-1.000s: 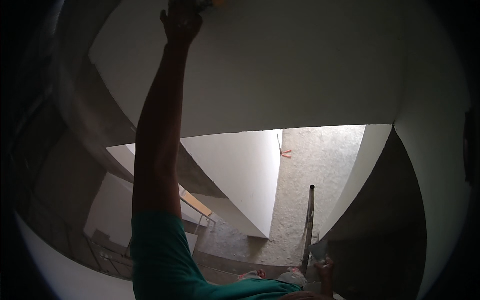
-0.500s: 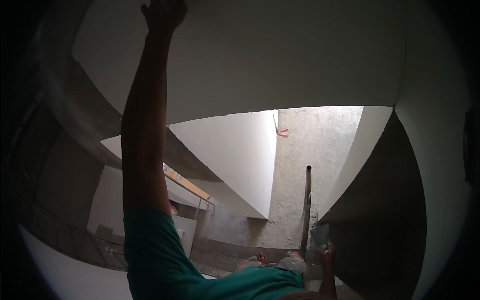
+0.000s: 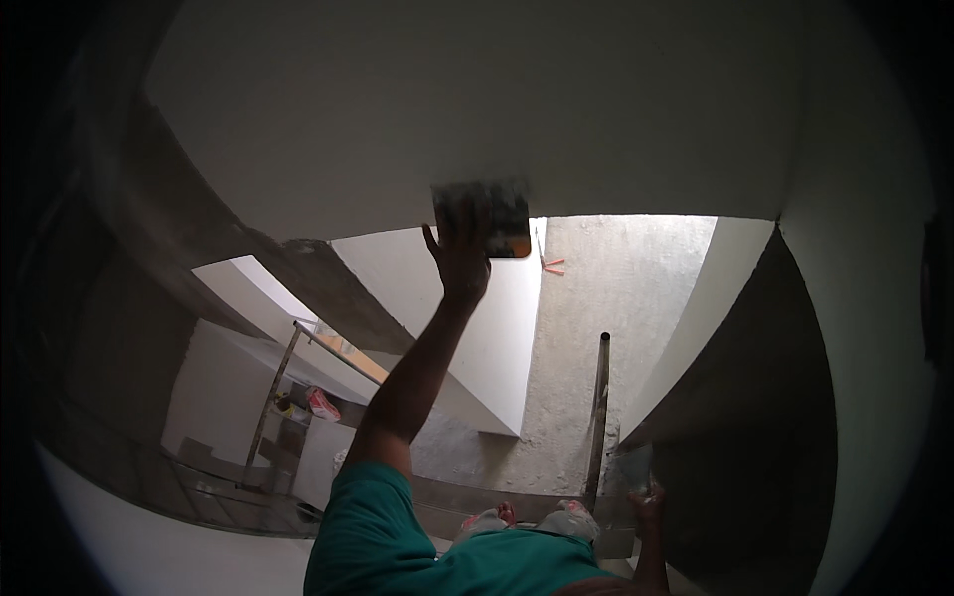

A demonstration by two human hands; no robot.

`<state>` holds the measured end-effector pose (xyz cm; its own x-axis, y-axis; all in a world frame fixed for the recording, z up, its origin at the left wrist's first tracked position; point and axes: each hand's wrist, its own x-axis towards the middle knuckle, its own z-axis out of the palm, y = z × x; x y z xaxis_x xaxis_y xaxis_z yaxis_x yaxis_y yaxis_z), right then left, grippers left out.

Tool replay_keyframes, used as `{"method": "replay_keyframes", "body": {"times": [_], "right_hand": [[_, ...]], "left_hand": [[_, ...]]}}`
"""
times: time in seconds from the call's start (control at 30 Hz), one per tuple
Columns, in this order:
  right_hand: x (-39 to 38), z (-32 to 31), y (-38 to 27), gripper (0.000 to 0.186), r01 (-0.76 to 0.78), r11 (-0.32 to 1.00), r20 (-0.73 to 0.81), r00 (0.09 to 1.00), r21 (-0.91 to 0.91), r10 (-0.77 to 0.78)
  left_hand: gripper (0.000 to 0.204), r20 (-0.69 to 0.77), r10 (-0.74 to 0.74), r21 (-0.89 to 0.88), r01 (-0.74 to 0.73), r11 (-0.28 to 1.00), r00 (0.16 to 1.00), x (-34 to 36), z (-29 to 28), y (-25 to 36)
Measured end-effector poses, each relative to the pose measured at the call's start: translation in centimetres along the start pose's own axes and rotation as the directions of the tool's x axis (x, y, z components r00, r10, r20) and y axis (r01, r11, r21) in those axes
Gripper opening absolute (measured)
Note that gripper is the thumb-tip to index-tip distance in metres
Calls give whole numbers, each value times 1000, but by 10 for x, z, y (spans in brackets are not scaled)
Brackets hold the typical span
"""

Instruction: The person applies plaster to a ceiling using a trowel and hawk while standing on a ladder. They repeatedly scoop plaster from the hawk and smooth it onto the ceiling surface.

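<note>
My left hand (image 3: 460,253) is raised to the edge of the pale plastered surface (image 3: 616,109) overhead. It presses a wide, dark plastering blade (image 3: 510,214) flat against that surface, the fingers laid over the blade and the thumb sticking out to the left. White smears show on the blade, and a corner near its lower right is orange. Low at the right, my right hand (image 3: 649,500) grips a putty knife (image 3: 634,463) with a broad grey blade held upward. Its handle is mostly hidden in the fist.
My feet (image 3: 505,514) rest on a narrow board (image 3: 447,494) high over a rough floor (image 3: 571,397). A metal pole (image 3: 600,412) rises close by. Scaffold tubing (image 3: 270,407) and a red-and-white bag (image 3: 321,404) are at the left. A white wall (image 3: 874,298) stands at the right.
My left hand has come down and to the right, from the far top left to the surface's near edge, bringing the blade into full view. The right hand has barely moved.
</note>
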<state>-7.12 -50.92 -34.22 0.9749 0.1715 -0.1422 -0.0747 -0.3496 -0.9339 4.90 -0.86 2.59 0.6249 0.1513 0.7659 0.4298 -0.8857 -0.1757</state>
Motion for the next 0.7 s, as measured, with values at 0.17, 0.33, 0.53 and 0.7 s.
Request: {"method": "replay_keyframes", "body": {"times": [0.17, 0.33, 0.53, 0.7], "right_hand": [[-1, -5, -5, 34, 44, 998, -140, 989, 37, -39], [9, 0, -20, 43, 3, 1000, 12, 1000, -2, -3], [24, 0, -19, 59, -80, 993, 234, 967, -92, 99], [13, 9, -34, 55, -46, 999, 190, 981, 15, 42]], "left_hand": [[95, 66, 41, -49, -38, 998, 997, -26, -14, 2], [84, -173, -32, 18, 36, 999, 984, 55, -95, -46], [51, -557, -126, -283, -46, 958, 821, 166, -186, -88], [31, -490, -522, -631, 129, 765, 699, 161, -247, -107]]}}
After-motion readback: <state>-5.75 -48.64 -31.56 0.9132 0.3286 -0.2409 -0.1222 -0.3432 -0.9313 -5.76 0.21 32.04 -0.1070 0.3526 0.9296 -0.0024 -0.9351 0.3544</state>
